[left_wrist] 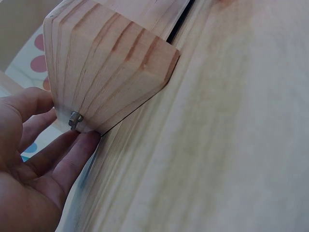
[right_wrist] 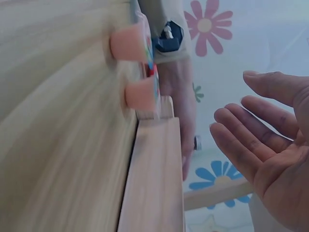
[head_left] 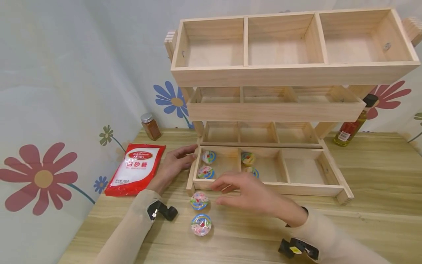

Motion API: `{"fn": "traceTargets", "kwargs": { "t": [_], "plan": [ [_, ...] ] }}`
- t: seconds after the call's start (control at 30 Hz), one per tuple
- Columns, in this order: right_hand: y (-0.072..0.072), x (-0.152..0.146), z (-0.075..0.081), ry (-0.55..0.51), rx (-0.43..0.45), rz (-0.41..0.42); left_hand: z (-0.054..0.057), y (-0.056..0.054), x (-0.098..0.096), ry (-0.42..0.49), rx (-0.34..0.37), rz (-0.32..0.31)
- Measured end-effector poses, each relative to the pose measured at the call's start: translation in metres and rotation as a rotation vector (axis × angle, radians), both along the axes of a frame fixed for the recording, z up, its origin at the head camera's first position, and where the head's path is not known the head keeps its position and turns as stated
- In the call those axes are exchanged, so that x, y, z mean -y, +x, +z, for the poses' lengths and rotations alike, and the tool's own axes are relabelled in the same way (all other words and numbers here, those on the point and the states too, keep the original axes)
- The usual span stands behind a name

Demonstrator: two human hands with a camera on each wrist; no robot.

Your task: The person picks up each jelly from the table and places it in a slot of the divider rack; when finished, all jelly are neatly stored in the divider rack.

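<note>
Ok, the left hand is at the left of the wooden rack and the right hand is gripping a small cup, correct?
No: the right hand holds nothing, as the right wrist view shows. The left hand is at the left of the wooden rack.

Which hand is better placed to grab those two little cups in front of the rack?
Probably the right hand: it is empty and close to those cups. The left hand touches the rack.
</note>
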State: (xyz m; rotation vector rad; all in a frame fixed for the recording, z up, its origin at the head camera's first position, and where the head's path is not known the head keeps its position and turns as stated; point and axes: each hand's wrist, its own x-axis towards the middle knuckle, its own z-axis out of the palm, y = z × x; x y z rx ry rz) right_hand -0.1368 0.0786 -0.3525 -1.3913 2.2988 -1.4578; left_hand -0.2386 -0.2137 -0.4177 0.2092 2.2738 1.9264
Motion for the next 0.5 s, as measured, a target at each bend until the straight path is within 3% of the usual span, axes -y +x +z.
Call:
{"fn": "traceTargets", "kwargs": {
  "t": [0.27,0.5],
  "plan": [
    [0.003,0.015,-0.009,-0.02,-0.029,0.06,-0.001,-0.001,0.0,-0.007,-0.004,0.002],
    [0.009,0.023,-0.014,0.03,0.068,0.038,-0.002,-0.002,0.001,-0.001,0.002,0.001]
  ]
}}
